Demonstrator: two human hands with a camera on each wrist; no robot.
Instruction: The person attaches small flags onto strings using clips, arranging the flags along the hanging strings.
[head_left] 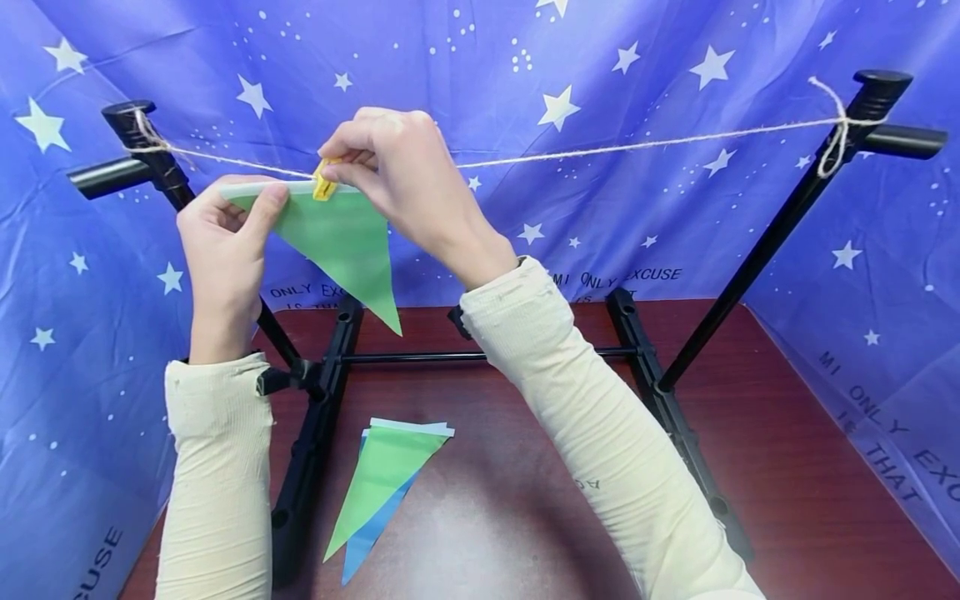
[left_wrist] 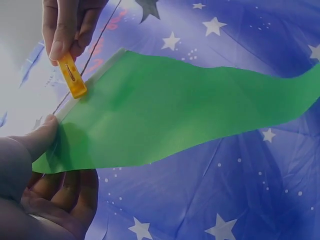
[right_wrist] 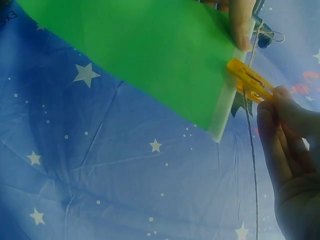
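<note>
A green triangular pennant [head_left: 341, 233] with a white top strip hangs point down at the string [head_left: 585, 156]. My left hand [head_left: 228, 242] pinches its left top corner between thumb and fingers. With thumb and fingertips my right hand [head_left: 405, 179] pinches a yellow clothespin [head_left: 325, 182]. In the left wrist view the clothespin [left_wrist: 73, 77] lies across the string and overlaps the white strip. From the right wrist view, the jaws of the clothespin [right_wrist: 250, 80] straddle the strip's edge, with the string passing between its legs.
Black stands [head_left: 757, 250] hold the string, tied at the left post [head_left: 138, 137] and right post. On the dark red table [head_left: 495, 517] lie a green pennant [head_left: 390, 475] and a blue pennant [head_left: 375, 537], overlapping. A blue star-printed cloth [head_left: 637, 208] hangs behind.
</note>
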